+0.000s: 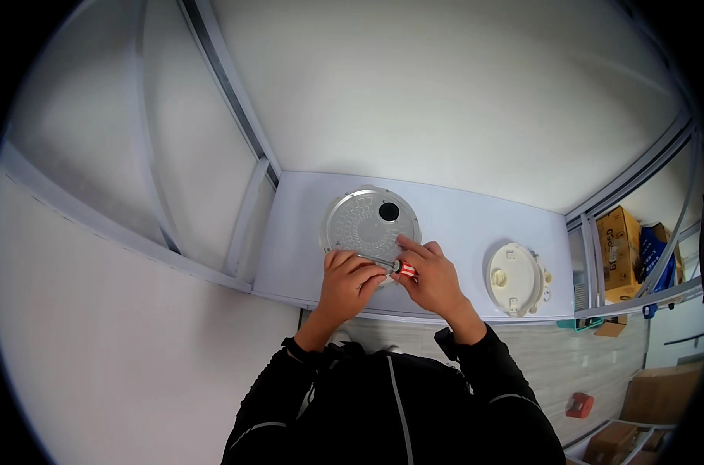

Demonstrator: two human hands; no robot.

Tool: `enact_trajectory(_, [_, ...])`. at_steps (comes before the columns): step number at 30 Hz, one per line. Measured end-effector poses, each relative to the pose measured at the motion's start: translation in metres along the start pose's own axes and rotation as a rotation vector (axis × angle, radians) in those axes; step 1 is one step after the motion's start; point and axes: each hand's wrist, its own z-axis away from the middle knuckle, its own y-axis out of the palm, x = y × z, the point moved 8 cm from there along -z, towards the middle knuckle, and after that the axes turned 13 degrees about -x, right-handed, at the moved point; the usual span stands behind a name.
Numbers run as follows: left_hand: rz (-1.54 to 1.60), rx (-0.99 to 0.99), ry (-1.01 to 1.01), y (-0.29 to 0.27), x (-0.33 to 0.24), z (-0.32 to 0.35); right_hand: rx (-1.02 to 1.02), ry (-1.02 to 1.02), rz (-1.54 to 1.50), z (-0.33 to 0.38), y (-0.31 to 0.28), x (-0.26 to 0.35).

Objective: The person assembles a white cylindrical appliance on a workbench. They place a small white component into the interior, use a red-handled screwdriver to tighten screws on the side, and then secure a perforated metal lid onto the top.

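Note:
A round silver metal disc (359, 221) with a pattern of small marks and a black circle (389, 211) lies flat on the table before me. My right hand (435, 280) grips a screwdriver (406, 269) by its red and white handle, the index finger stretched over the disc. The metal shaft slants left across the disc's near rim toward my left hand (345, 285). There my left fingers are curled and pressed together by the shaft's far end; what they pinch, if anything, is hidden, as is the screwdriver's tip.
On the table (460, 225), to the right, sits a round cream plastic housing (514, 279) with small parts at its right edge. Pale frame posts (247, 217) flank the table. Cardboard boxes (619, 252) stand at far right, and a red object (580, 404) lies on the floor.

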Motion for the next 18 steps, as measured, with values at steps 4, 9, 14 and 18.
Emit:
enact_trajectory(4, [-0.027,-0.008,0.011,-0.0011,-0.0025,-0.0026,0.06,-0.019,0.02,-0.0072,-0.002,0.0002])
enact_trajectory(9, [-0.066,-0.037,-0.003,-0.0002,-0.0043,0.0008,0.088,0.005,0.027,-0.0093,-0.0018,0.0002])
enact_trajectory(14, [-0.074,-0.058,0.001,-0.0008,-0.0074,0.0003,0.078,-0.018,0.018,-0.0102,-0.0028,0.0011])
enact_trajectory(18, [-0.071,-0.056,-0.007,-0.001,-0.0086,0.0017,0.089,-0.004,0.024,-0.0105,-0.0037,0.0014])
